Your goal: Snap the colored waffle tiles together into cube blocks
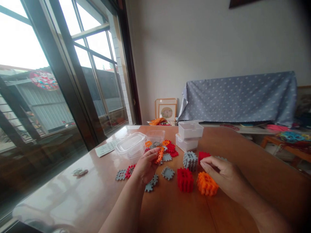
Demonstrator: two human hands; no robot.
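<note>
In the head view, the left hand (147, 164) is pinching an orange tile (159, 156) in its grip above loose tiles (167, 173) on the bench (167, 212), the right hand (224, 170) is partly overlapping an orange stack (207, 185), its grip being impossible to tell, and clear boxes (189, 133) are standing behind a grey stack (190, 161).

A person's left hand (147, 164) grips an orange lattice piece (159, 156) above a wooden table (170, 210), loose gray pieces (167, 173) nearby. A gray stack (190, 160) and a red stack (185, 180) stand between the hands, an orange stack (205, 185) just beside the right hand (222, 171).
</note>
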